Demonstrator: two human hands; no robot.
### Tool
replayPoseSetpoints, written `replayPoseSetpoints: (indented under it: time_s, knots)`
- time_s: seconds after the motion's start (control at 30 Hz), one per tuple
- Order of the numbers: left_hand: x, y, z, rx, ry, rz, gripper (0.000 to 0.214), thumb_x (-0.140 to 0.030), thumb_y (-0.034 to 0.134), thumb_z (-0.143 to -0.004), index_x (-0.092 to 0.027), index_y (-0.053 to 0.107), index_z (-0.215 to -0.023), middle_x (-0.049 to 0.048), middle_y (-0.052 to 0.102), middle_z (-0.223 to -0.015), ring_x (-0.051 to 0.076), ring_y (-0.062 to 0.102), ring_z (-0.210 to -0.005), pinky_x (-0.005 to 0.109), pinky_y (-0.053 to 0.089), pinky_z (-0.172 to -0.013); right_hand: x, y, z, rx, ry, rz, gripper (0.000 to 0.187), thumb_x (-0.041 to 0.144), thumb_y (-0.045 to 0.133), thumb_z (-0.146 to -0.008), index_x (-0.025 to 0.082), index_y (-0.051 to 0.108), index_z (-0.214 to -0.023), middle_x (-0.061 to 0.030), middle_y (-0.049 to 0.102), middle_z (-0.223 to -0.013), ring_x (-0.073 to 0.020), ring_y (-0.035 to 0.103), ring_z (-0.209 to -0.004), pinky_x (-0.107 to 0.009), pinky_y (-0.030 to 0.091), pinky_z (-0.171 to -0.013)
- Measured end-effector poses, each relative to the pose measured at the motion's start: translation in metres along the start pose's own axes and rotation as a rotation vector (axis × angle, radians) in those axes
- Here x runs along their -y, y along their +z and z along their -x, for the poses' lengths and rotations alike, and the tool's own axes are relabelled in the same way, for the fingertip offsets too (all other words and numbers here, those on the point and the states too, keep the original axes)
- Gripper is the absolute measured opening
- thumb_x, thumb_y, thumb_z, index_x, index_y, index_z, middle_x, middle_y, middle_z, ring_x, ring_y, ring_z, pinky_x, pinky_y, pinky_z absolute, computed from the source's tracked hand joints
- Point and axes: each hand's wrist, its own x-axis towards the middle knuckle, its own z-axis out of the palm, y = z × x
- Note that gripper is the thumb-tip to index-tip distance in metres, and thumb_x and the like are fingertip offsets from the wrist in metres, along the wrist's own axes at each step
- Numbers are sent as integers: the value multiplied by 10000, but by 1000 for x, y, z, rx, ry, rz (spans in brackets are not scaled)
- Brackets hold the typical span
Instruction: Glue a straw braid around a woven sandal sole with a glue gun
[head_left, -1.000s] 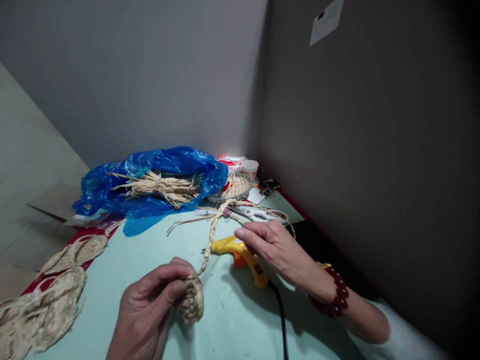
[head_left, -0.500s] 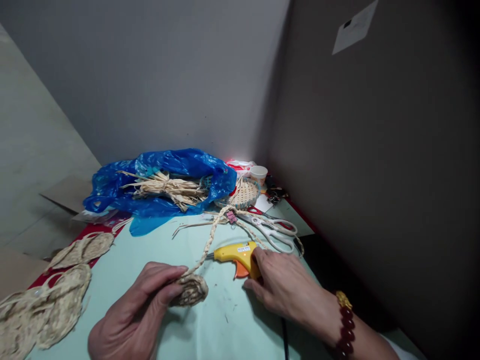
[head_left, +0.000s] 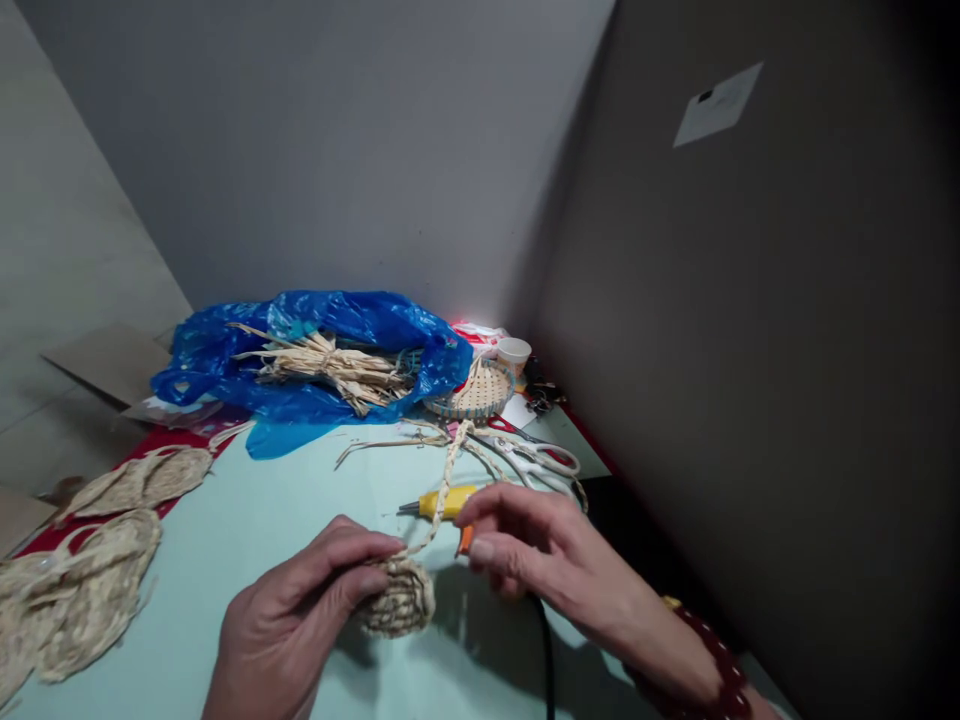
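Observation:
My left hand (head_left: 292, 625) is closed on a small coiled disc of braided straw (head_left: 401, 600) lying on the pale green table (head_left: 247, 530), thumb and fingers pinching its left edge. A loose straw braid (head_left: 446, 475) runs from the disc toward the back of the table. My right hand (head_left: 536, 560), with a dark red bead bracelet at the wrist, is curled round the handle of a yellow glue gun (head_left: 442, 502). The gun's metal nozzle points left, just above the disc, and its orange trigger shows by my fingertips. The black cord (head_left: 546, 655) trails toward me.
A blue plastic bag (head_left: 322, 340) holding a straw bundle (head_left: 330, 365) lies at the back. Beside it are a small woven basket (head_left: 480, 392), a white cup (head_left: 514, 352) and white-handled scissors (head_left: 544, 460). Woven straw pieces (head_left: 90, 590) lie at the left. A dark wall closes the right side.
My right hand went from the braid to the glue gun, took hold of it and brought its nozzle toward the disc. My left hand laid the disc flatter on the table.

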Motion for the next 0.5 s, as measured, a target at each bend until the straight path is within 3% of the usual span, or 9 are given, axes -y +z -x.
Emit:
replayPoseSetpoints:
  time_s: [0.07, 0.13, 0.27, 0.4, 0.47, 0.5]
  knots:
    - [1, 3, 0, 104, 4, 15, 93, -306, 733, -738, -330, 806, -686, -44, 737, -671, 128, 677, -590, 145, 523, -548, -1, 8, -1, 60, 47, -450, 315, 478, 704, -860, 193, 636, -975, 29, 610, -733, -101, 561, -594, -224, 453, -563]
    - [3, 7, 1, 198, 21, 28, 120, -275, 725, -756, -344, 807, -701, -48, 743, -673, 125, 687, -603, 141, 525, -558, -4, 14, -4, 85, 81, -659, 270, 418, 748, -840, 177, 639, -895, 38, 610, -702, -66, 536, -553, -180, 430, -522]
    - [8, 8, 0, 319, 112, 44, 246, -175, 688, -796, -393, 800, -788, -63, 754, -702, 128, 705, -644, 164, 548, -589, -12, 18, -9, 95, 89, -786, 260, 342, 820, -777, 162, 635, -814, 52, 600, -655, -40, 488, -521, -146, 367, -472]
    - [14, -2, -10, 554, 277, 101, 430, -64, 650, -803, -436, 772, -981, -53, 772, -757, 167, 732, -714, 241, 596, -638, -13, 22, -12, 138, 103, -802, 299, 354, 832, -747, 150, 613, -739, 63, 548, -610, -40, 450, -524, -150, 338, -473]
    - [14, -5, -10, 636, 306, 84, 428, -76, 666, -804, -431, 769, -1018, -38, 782, -776, 184, 742, -728, 263, 614, -650, -14, 25, -13, 173, 131, -812, 326, 375, 832, -739, 146, 602, -707, 68, 522, -582, -40, 432, -516, -151, 327, -468]
    - [14, -4, -7, 617, 294, 82, 371, -121, 683, -815, -429, 775, -1000, -37, 779, -759, 182, 742, -711, 259, 617, -645, -15, 26, -14, 188, 148, -828, 333, 380, 835, -733, 146, 601, -703, 69, 518, -575, -39, 426, -512, -150, 321, -462]
